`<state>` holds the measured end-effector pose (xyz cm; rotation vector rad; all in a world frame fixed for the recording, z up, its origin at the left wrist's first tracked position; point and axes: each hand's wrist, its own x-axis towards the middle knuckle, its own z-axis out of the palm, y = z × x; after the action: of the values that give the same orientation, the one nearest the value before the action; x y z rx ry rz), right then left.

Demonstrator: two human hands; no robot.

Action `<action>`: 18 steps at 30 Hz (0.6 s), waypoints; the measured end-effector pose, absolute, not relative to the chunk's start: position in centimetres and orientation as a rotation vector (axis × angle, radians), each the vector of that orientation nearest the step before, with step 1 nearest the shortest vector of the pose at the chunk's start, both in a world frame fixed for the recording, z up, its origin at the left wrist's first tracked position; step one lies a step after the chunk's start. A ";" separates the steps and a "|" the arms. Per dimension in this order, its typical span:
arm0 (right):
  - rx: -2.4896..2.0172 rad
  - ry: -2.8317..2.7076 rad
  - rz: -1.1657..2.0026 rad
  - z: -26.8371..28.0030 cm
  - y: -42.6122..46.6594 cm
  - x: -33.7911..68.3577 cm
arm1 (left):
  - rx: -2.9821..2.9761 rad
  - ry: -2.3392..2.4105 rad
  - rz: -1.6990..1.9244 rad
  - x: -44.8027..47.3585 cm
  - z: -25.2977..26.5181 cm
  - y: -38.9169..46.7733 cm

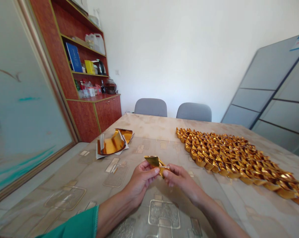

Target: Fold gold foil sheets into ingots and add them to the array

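A partly folded piece of gold foil paper (153,161) is held up above the table between my two hands. My left hand (143,178) pinches its left side, thumb on the near face. On the other side my right hand (179,178) grips the lower right part between thumb and fingers. One pointed flap sticks up to the left; the folds under my fingertips are partly hidden. Left of my hands lies a small stack of curled gold foil sheets (113,143) with white backs. Rows of many folded gold foil pieces (228,155) stand packed together on the right.
The table (154,129) has a patterned clear cover. Two grey chairs (150,107) stand at its far side. A red-brown shelf cabinet (90,112) is at the back left, beside a frosted glass door (27,99). Grey panelled cabinets (268,72) stand at the right.
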<state>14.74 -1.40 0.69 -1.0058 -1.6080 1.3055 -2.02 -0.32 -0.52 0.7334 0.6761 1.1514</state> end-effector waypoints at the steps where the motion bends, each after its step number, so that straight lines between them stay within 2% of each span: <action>1: -1.006 -1.585 1.314 0.7 -1.2 14.6 | 0.734 0.680 1.160 -2.1 -0.5 -0.2; 9: -1.023 -1.478 1.249 0.1 -1.1 15.2 | 1.029 0.765 1.118 -1.9 -1.0 0.4; 14: -1.048 -1.319 1.327 0.3 -1.2 15.5 | 1.721 1.121 1.526 -2.7 -0.8 0.9; 18: -1.039 -1.230 1.414 0.3 -1.3 15.3 | 2.355 1.098 1.575 -3.1 -0.4 0.7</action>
<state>15.26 -1.29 0.27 -1.0393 -1.2301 1.4135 -3.11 0.69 -0.37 2.3545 1.0980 1.5753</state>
